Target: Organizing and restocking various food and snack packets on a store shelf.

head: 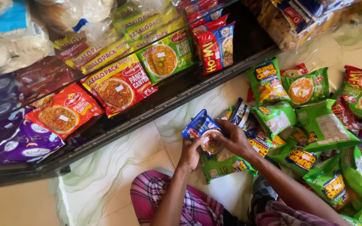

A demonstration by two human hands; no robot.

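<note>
Pale marble floor [118,167] with a dark display shelf [181,90] holding rows of noodle packets [118,86] in red, orange and green. Both hands grip one blue noodle packet [202,132] over the floor: left hand [190,154] fingers clamped underneath, right hand [234,140] fingers curled over its top. Green snack bags [315,125] are heaped just beside.

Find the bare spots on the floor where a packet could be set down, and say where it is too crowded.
Bare floor lies between the dark shelf edge and the person's knee. A smaller bare strip runs between the shelf and the green snack bags. The pile of packets to the right of the right hand is crowded.
</note>
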